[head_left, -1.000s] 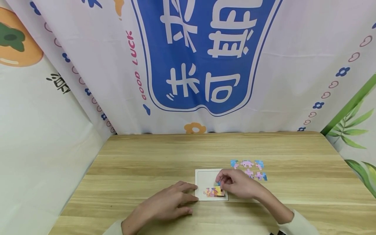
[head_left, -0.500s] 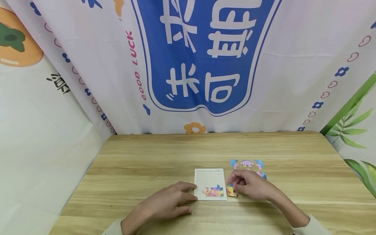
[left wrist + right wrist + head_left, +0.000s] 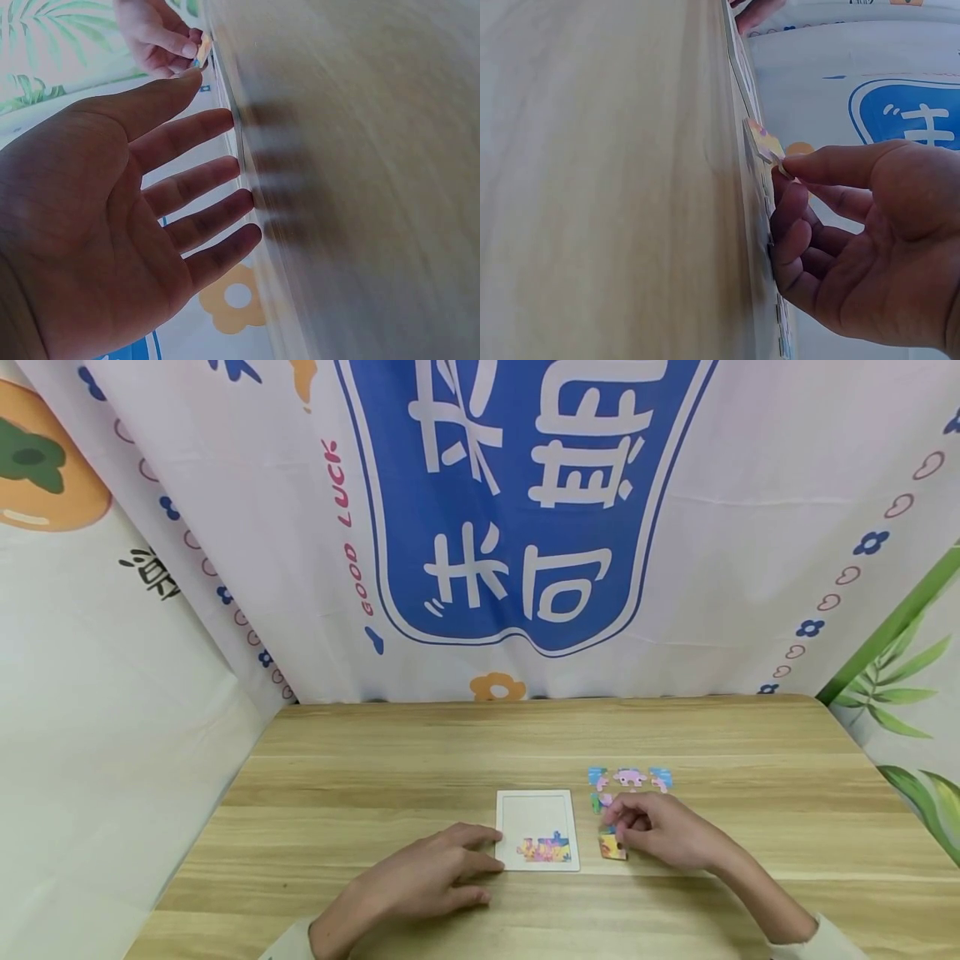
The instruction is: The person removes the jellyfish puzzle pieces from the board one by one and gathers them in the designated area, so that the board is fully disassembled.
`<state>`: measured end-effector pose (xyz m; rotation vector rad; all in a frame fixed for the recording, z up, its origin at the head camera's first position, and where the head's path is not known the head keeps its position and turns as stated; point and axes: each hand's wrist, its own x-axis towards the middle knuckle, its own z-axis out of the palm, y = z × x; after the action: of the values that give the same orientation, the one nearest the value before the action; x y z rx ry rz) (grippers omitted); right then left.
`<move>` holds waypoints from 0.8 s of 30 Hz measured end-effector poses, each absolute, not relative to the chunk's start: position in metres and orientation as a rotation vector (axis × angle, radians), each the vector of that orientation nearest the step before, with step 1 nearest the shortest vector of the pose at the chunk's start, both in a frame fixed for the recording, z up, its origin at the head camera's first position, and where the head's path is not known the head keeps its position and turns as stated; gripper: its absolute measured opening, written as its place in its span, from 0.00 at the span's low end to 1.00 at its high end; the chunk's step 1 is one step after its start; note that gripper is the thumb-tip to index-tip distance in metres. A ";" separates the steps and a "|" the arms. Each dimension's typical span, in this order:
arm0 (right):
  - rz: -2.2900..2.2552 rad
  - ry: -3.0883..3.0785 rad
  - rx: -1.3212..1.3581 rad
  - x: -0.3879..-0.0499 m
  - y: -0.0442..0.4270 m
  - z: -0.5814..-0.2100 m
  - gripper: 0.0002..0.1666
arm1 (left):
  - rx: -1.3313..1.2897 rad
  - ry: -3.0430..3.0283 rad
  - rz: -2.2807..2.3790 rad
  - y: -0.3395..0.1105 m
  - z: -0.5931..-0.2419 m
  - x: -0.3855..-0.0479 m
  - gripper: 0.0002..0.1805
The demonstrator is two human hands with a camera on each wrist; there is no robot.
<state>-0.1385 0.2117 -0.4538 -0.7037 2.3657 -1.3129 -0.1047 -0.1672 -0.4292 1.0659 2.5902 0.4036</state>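
Note:
A white puzzle tray [image 3: 534,817] lies flat on the table, with several joined yellow, pink and blue pieces [image 3: 546,848] along its lower right part. Its left edge is touched by the fingertips of my left hand [image 3: 442,870], whose fingers are spread and fairly straight; the left wrist view shows this left hand [image 3: 142,187] with an empty palm. Just right of the tray, my right hand [image 3: 671,835] pinches a yellow puzzle piece [image 3: 612,847] between thumb and fingers. In the right wrist view the puzzle piece [image 3: 763,142] is tilted, held by its edge near the table.
Several loose pink and blue puzzle pieces [image 3: 630,777] lie behind my right hand, some partly hidden by it. The wooden table [image 3: 360,760] ends at the back against a printed curtain [image 3: 720,568].
My right hand has moved right with the yellow puzzle piece, from over the tray to beside it. More of the joined pieces now shows. The left hand has stayed at the tray's edge.

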 end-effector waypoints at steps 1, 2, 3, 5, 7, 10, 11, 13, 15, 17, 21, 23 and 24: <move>-1.312 2.368 -0.701 -0.139 0.212 -0.454 0.08 | 1.068 2.590 0.403 -0.167 -0.429 -0.105 0.21; -1.313 2.369 -0.695 -0.139 0.211 -0.454 0.08 | 1.071 2.590 0.403 -0.167 -0.429 -0.105 0.21; -1.312 2.374 -0.691 -0.139 0.211 -0.454 0.08 | 1.073 2.591 0.403 -0.167 -0.429 -0.105 0.21; -1.304 2.391 -0.687 -0.140 0.210 -0.454 0.07 | 1.078 2.593 0.403 -0.167 -0.429 -0.105 0.21; -1.287 2.421 -0.690 -0.140 0.209 -0.455 0.07 | 1.078 2.595 0.404 -0.167 -0.429 -0.105 0.21; -1.253 2.474 -0.703 -0.142 0.208 -0.455 0.07 | 1.079 2.598 0.402 -0.167 -0.429 -0.105 0.21; -1.241 2.490 -0.705 -0.142 0.207 -0.454 0.07 | 1.080 2.598 0.403 -0.167 -0.429 -0.105 0.21; -1.223 2.513 -0.708 -0.142 0.206 -0.454 0.07 | 1.080 2.598 0.404 -0.167 -0.430 -0.105 0.21; -1.211 2.526 -0.704 -0.143 0.205 -0.453 0.07 | 1.079 2.597 0.405 -0.168 -0.431 -0.105 0.21; -1.201 2.532 -0.703 -0.143 0.203 -0.452 0.06 | 1.077 2.598 0.405 -0.168 -0.431 -0.106 0.21; -1.183 2.542 -0.701 -0.143 0.201 -0.451 0.07 | 1.068 2.603 0.406 -0.168 -0.430 -0.105 0.21; -1.178 2.546 -0.699 -0.143 0.200 -0.451 0.07 | 1.064 2.605 0.406 -0.167 -0.430 -0.105 0.21; -1.174 2.550 -0.698 -0.143 0.200 -0.451 0.07 | 1.063 2.605 0.407 -0.167 -0.430 -0.105 0.21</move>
<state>-0.1429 0.2002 -0.4506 -0.6983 2.5497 -1.1741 -0.1047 -0.1671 -0.4295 1.0629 2.6053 0.4070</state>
